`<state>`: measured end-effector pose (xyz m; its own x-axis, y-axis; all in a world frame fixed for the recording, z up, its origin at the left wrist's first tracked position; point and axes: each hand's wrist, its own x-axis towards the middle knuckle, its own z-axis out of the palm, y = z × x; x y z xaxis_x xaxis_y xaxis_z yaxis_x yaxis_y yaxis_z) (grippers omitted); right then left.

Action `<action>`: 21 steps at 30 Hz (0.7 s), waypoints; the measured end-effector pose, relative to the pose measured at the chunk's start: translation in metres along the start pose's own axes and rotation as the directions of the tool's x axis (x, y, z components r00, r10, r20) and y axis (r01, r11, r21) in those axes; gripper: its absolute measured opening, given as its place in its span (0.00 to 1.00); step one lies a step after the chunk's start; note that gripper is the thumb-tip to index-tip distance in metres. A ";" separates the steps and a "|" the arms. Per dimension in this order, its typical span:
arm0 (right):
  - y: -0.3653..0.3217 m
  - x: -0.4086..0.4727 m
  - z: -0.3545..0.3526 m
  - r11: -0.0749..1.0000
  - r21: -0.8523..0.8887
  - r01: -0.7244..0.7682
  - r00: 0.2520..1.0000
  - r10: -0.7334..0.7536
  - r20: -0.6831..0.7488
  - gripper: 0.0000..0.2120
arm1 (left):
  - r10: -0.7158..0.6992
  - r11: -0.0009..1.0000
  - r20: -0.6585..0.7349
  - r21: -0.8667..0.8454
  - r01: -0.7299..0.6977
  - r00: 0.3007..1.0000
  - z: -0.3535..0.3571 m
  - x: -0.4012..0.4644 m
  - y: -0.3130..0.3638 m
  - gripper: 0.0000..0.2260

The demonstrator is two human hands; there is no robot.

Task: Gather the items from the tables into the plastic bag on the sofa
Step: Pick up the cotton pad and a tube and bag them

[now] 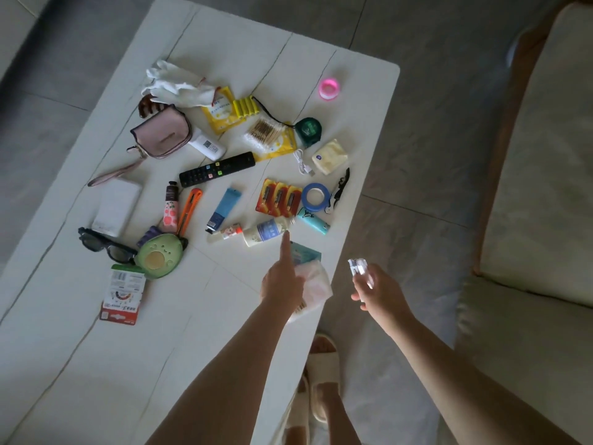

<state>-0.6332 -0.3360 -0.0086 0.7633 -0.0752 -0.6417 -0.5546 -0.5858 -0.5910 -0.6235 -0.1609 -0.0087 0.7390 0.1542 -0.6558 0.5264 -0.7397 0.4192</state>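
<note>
Many small items lie on the white table (353,91). My left hand (282,284) hovers near the table's right edge, its index finger stretched out with the tip at a small white bottle (266,232). Its other fingers curl around a soft white-pink packet (316,282), which partly covers a teal packet (305,252). My right hand (380,292) is off the table's edge, over the floor, and holds a small clear-white object (359,268). The sofa (545,187) is to the right. No plastic bag is in view.
On the table lie a black remote (218,168), blue tape roll (316,197), battery pack (279,199), turquoise lighter (314,221), blue tube (223,210), orange cutter (189,210), avocado pouch (158,256), sunglasses (102,245), pink purse (163,134), white gloves (176,86) and pink ring (329,88). My slippered feet (322,374) stand between table and sofa.
</note>
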 end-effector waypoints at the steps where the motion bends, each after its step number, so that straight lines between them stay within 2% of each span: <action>1: -0.002 -0.008 -0.006 0.999 0.035 -0.010 1.000 0.011 -0.013 0.09 | -0.015 0.999 0.014 -0.038 0.016 1.000 -0.006 -0.007 0.005 0.38; 3: -0.004 -0.027 -0.020 0.992 0.120 -0.038 0.999 0.042 -0.027 0.08 | -0.031 0.996 0.033 -0.077 0.033 0.999 -0.016 -0.020 0.014 0.35; 6: -0.003 -0.060 -0.043 0.966 0.251 -0.062 0.994 0.083 -0.071 0.06 | 0.032 0.999 0.117 0.014 -0.033 0.993 -0.032 -0.048 0.030 0.24; 8: 0.001 -0.083 -0.058 0.948 0.311 -0.063 0.987 0.105 -0.120 0.04 | 0.075 0.997 0.167 0.019 -0.080 0.983 -0.040 -0.073 0.044 0.24; 12: 0.018 -0.130 -0.090 0.888 0.456 -0.054 0.957 0.176 -0.229 0.10 | 0.148 0.982 0.213 -0.151 -0.117 0.966 -0.039 -0.120 0.076 0.24; 17: 0.044 -0.185 -0.133 0.793 0.609 -0.018 0.935 0.229 -0.270 0.07 | 0.199 0.920 0.292 -0.386 -0.075 0.935 -0.014 -0.168 0.118 0.16; 19: 0.058 -0.208 -0.154 0.776 0.631 0.007 0.905 0.263 -0.333 0.09 | 0.226 0.913 0.317 -0.398 -0.087 0.921 0.001 -0.188 0.140 0.14; 21: 0.076 -0.228 -0.171 0.767 0.641 0.026 0.867 0.302 -0.396 0.09 | 0.237 0.911 0.351 -0.404 -0.082 0.906 0.017 -0.207 0.161 0.17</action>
<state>-0.7921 -0.5015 0.1765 0.6255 -0.5615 -0.5417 -0.6183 0.0666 -0.7831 -0.6992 -0.3229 0.1839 0.6463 -0.2660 -0.7153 0.5890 -0.4222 0.6891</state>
